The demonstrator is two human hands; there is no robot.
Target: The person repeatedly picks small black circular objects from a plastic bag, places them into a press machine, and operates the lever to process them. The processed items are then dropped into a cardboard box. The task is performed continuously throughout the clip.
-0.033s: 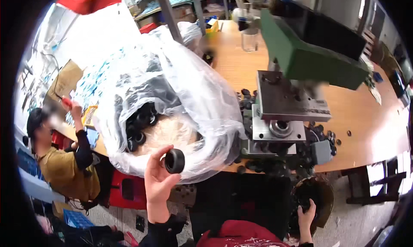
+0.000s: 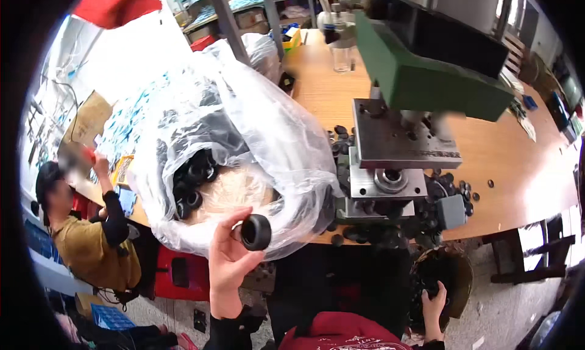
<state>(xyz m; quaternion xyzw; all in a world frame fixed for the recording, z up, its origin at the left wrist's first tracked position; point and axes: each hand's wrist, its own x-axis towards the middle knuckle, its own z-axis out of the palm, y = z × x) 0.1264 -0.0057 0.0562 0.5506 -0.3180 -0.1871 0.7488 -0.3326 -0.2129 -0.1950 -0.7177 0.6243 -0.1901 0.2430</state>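
My left hand [image 2: 230,265] is raised in front of the plastic bag, its thumb and fingers pinching a black ring [image 2: 256,232] shaped like a small tyre. The ring's hollow side is turned partly toward me. Low on the right, my right hand [image 2: 434,306] reaches into a round bin [image 2: 465,283] of black parts. Its thumb and fingers curl around something dark that blends with the parts. Behind the left hand, the large clear bag [image 2: 286,149] lies open with several black rings [image 2: 195,170] inside.
A green press [image 2: 426,76] with a steel die [image 2: 393,179] stands on the wooden table [image 2: 487,143], black parts [image 2: 442,191] strewn around its base. On the left another person [image 2: 91,240] works at the table. A red stool [image 2: 183,277] and a dark wooden stool [image 2: 530,258] stand below.
The view has shifted slightly, so the press and bag sit a little further left. My left hand and its ring have moved slightly right and down against the bag. The right hand stays in the bin.
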